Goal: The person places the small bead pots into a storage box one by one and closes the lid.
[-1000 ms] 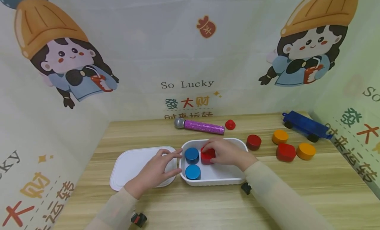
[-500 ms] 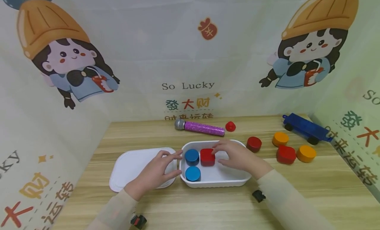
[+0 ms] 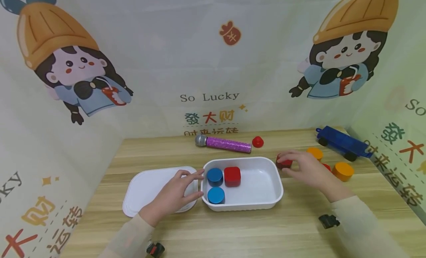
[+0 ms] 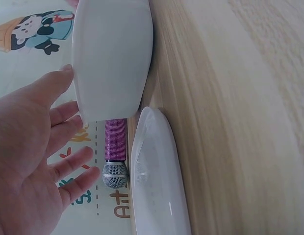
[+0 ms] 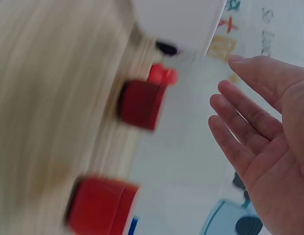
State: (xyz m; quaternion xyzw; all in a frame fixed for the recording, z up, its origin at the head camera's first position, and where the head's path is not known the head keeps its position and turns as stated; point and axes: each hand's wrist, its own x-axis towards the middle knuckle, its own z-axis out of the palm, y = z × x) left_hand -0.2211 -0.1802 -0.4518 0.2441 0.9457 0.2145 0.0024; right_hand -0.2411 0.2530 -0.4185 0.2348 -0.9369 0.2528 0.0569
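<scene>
My left hand (image 3: pixel 174 193) rests its fingertips against the left rim of a white box (image 3: pixel 257 204), its fingers spread and loosely bent; the left wrist view shows the thumb on the rim. Inside the box sit two blue round blocks (image 3: pixel 215 176) at the left and a red square block (image 3: pixel 232 176) beside them. My right hand (image 3: pixel 306 171) hovers over a dark red round block (image 3: pixel 284 162) just right of the box. Its fingers overlap that block in the head view, while the right wrist view shows the hand (image 5: pixel 274 132) with fingers apart and nothing between them.
A white lid (image 3: pixel 146 187) lies left of the box. Behind stand a purple microphone (image 3: pixel 229 144) and a small red piece (image 3: pixel 257 141). To the right are orange round blocks (image 3: pixel 343 171), a partly hidden red block (image 3: pixel 327 167) and a blue toy trailer (image 3: pixel 342 142).
My right hand has let go of the red square block inside the box and moved right, out over the dark red round block. The left hand has stayed at the box's left rim.
</scene>
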